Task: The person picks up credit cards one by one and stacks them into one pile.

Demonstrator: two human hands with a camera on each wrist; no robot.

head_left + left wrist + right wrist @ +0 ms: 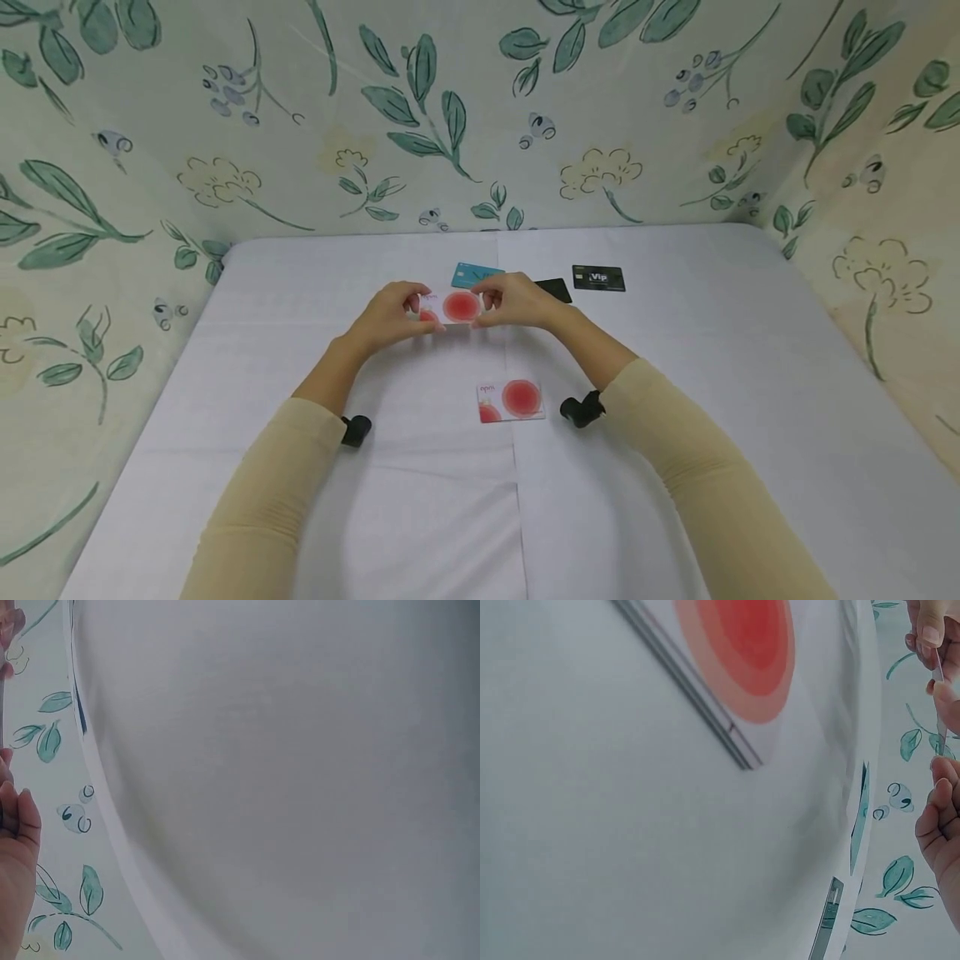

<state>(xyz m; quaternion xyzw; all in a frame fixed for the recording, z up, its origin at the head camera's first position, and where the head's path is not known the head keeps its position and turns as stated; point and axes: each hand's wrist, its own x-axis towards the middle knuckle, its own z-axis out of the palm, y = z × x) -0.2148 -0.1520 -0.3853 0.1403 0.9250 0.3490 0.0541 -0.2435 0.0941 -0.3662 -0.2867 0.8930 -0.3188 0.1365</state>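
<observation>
My left hand pinches the left end of a white card with red circles between thumb and fingers. At the card's other end, my right hand pinches it the same way. The right wrist view shows the card as a thin strip between the left hand and the right hand. A matching white card lies flat on the table below the hands, printed with red circles. Just behind the held card lies a blue card, partly covered by the right hand in the head view.
A black card lies beside the right hand, partly hidden by it. Farther right is a black card marked Vip. The white-covered table ends at a leaf-patterned backdrop. Small black cameras sit at both wrists.
</observation>
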